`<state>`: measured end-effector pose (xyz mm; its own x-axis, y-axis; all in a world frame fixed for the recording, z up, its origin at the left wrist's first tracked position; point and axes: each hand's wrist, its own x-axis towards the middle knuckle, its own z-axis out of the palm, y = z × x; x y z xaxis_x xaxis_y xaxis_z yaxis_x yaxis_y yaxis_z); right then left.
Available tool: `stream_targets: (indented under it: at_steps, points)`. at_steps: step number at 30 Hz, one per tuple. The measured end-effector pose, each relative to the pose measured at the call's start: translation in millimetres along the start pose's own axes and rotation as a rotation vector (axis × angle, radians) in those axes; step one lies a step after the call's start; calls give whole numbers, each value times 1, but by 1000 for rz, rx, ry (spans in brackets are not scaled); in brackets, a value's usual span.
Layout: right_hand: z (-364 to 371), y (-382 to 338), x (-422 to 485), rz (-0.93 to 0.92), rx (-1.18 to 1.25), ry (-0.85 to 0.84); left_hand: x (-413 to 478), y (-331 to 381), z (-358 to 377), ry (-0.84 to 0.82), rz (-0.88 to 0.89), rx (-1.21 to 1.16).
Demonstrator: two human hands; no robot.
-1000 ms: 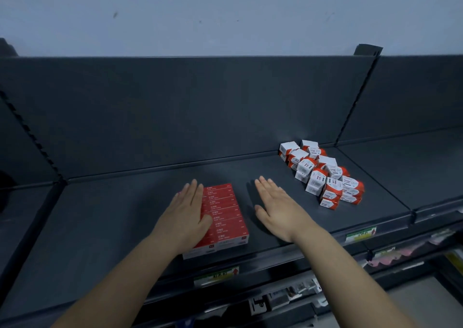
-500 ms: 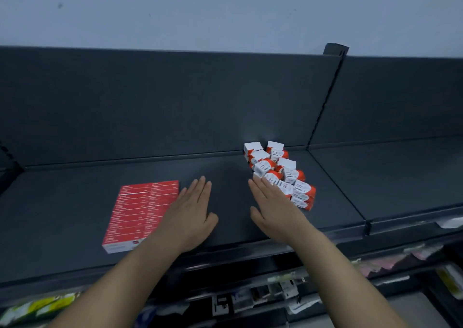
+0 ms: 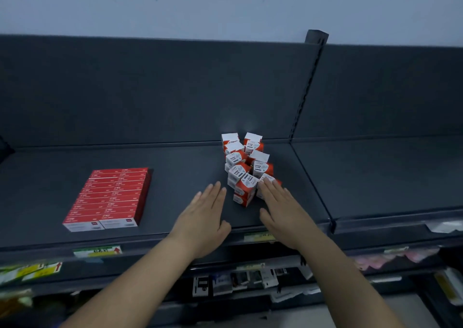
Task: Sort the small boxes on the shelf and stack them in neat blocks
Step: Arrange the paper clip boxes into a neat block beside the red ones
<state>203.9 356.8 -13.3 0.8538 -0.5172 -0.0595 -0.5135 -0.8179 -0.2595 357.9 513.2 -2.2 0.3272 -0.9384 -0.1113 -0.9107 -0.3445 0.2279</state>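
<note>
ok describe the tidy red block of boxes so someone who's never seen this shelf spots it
On the dark grey shelf, look toward its left side. The flat red block lies there alone: two tidy columns of slim red boxes with white ends, unlike the jumbled red-and-white paper clip boxes further right.

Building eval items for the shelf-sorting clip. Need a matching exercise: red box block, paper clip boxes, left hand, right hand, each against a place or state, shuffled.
Column 1
1. red box block
2. paper clip boxes
3. left hand
4. right hand

Column 2
A. fingertips on a box at the pile's front right
B. neat flat block, left part of the shelf
C. open and flat, just left of the pile
D. jumbled pile, toward the right end of this shelf

Pairs: 1-B, 2-D, 3-C, 4-A
</note>
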Motion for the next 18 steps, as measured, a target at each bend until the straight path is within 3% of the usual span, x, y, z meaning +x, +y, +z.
stream_targets:
  at_steps: [11,18]
  points:
    - [2,16,-8,100,46,29,41,4,20,99,183,22]
    - [11,17,10,100,58,104,73,7,32,207,169,-27]
